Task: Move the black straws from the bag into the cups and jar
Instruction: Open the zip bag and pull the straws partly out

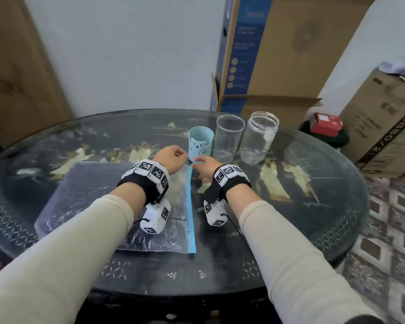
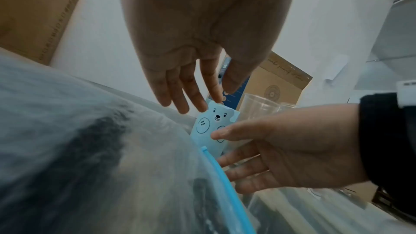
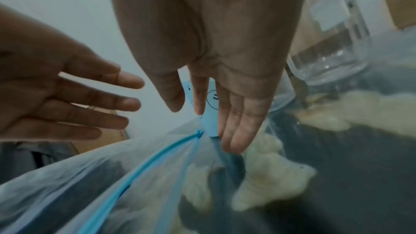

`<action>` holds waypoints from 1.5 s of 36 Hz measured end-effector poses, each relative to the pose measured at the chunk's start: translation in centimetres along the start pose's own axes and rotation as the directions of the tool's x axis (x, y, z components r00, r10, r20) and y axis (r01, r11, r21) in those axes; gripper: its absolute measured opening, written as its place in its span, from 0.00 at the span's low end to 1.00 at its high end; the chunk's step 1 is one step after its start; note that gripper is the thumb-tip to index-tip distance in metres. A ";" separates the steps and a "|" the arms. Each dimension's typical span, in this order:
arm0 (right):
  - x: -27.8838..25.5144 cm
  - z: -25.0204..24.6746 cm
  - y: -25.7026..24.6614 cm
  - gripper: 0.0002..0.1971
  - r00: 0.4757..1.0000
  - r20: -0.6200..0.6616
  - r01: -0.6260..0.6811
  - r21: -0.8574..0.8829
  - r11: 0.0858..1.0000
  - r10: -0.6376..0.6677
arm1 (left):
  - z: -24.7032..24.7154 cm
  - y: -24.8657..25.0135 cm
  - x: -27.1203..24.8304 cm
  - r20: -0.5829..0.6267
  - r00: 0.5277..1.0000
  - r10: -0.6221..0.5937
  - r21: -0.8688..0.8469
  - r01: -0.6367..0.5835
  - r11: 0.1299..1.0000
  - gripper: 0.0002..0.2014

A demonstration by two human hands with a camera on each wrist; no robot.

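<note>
A clear zip bag [image 1: 91,195] with a blue zip strip [image 1: 191,206] lies flat on the dark round table [image 1: 313,206]. The black straws [image 2: 90,149] show as a dark mass through the plastic. Behind the bag stand a light-blue bear cup [image 1: 200,146], a clear cup [image 1: 228,139] and a clear jar [image 1: 258,139], all with nothing in them. My left hand [image 1: 173,155] and right hand [image 1: 204,167] hover at the far end of the zip strip [image 3: 146,166], just in front of the bear cup [image 2: 209,127]. The fingers of both are straight and hold nothing.
Tall cardboard boxes [image 1: 267,54] stand behind the table. More boxes [image 1: 384,125] and a red box [image 1: 327,123] sit on the floor at the right. A brown board [image 1: 17,78] leans at the left. The table's near edge [image 1: 173,288] is close to my body.
</note>
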State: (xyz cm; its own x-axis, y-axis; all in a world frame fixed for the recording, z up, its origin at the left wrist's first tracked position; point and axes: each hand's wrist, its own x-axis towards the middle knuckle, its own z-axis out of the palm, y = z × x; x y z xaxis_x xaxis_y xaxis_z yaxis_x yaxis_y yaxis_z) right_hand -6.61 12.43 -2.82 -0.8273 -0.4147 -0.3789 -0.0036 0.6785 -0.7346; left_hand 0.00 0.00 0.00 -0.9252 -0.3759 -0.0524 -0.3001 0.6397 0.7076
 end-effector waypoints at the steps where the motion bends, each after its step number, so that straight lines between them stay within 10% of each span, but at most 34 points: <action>1: 0.1 0.0 -0.1 0.20 1.000 0.007 0.006 0.038 0.999 -0.006 | 0.1 -0.2 0.2 0.009 1.000 -0.009 0.002 0.009 1.000 0.09; 16: 2.0 0.7 -0.1 0.12 0.998 0.002 0.066 0.055 0.996 -0.067 | 1.3 -1.9 2.4 0.164 0.982 -0.096 0.189 0.064 0.980 0.13; 25: 2.4 0.0 -0.6 0.07 0.973 -0.162 0.172 0.033 0.985 -0.164 | 1.1 -1.9 2.8 0.086 0.996 -0.029 0.134 0.017 0.991 0.09; 35: 0.3 -0.4 -1.9 0.08 0.913 -0.155 0.393 0.101 0.914 -0.376 | 0.1 -2.3 1.6 0.025 0.988 0.155 -0.025 -0.154 0.988 0.05; 54: -2.7 0.4 -0.4 0.07 0.900 -0.026 0.436 -0.011 0.900 -0.436 | -1.6 -2.0 1.2 -0.088 0.988 0.126 -0.017 -0.128 0.992 0.08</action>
State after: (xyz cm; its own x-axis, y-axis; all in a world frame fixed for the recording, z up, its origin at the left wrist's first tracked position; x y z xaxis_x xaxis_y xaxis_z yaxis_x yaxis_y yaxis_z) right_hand -4.14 13.07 -1.76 -0.7575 -0.6528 -0.0057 -0.3701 0.4366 -0.8200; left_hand -0.12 -2.85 -0.35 -0.9315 -0.3498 0.0993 -0.1753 0.6713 0.7201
